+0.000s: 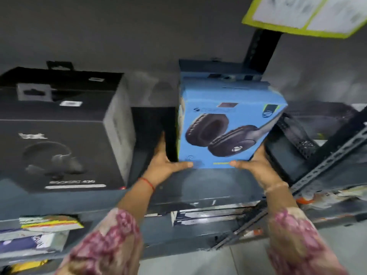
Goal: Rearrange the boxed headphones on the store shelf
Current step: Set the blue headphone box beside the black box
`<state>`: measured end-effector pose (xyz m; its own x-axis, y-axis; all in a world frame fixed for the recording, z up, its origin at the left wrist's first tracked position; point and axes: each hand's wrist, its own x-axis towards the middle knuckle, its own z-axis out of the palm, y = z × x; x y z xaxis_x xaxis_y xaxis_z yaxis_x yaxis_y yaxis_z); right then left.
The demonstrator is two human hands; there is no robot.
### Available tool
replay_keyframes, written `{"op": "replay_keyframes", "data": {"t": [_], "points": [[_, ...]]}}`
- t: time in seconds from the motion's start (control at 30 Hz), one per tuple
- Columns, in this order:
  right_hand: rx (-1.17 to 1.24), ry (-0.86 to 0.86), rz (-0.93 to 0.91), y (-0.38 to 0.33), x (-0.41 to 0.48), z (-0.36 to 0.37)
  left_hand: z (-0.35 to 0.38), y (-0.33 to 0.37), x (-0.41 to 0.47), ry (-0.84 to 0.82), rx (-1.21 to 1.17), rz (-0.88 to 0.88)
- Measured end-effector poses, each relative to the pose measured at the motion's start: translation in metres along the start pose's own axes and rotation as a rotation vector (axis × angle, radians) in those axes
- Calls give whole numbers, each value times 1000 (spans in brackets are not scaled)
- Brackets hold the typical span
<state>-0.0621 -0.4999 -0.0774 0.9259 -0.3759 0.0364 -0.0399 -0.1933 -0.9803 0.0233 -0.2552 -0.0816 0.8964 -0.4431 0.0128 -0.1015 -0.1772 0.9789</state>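
Fingers of left hand (166,163) and right hand (256,163) clamped around glossy blue cardboard headphone box (228,124).

Blue headphone box (228,124), centre frame: dark headphones printed on front, lime-green trim along left edge. Black box (59,139), left: grey headphone print, white lettering. Shelf (208,181): dark grey-blue metal. Sleeves (107,247), bottom: pink-maroon floral on beige. Red thread (148,183) on wrist. Yellow-green bordered sign (305,14), upper right, white panels.

Yellow-edged sign (305,14) overhead, grey back wall (119,32), blurred, perhaps printed packets (47,225) on lower tier
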Motion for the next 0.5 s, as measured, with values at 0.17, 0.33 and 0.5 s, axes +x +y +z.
{"op": "replay_keyframes", "data": {"t": [0.17, 0.33, 0.5], "points": [[51, -240, 116, 8, 37, -17, -2, 2, 43, -266, 156, -48], [81, -196, 85, 12, 37, -13, 2, -9, 42, -195, 39, -62], [124, -163, 54, 13, 17, -17, 6, -11, 25, -183, 14, -49]]}}
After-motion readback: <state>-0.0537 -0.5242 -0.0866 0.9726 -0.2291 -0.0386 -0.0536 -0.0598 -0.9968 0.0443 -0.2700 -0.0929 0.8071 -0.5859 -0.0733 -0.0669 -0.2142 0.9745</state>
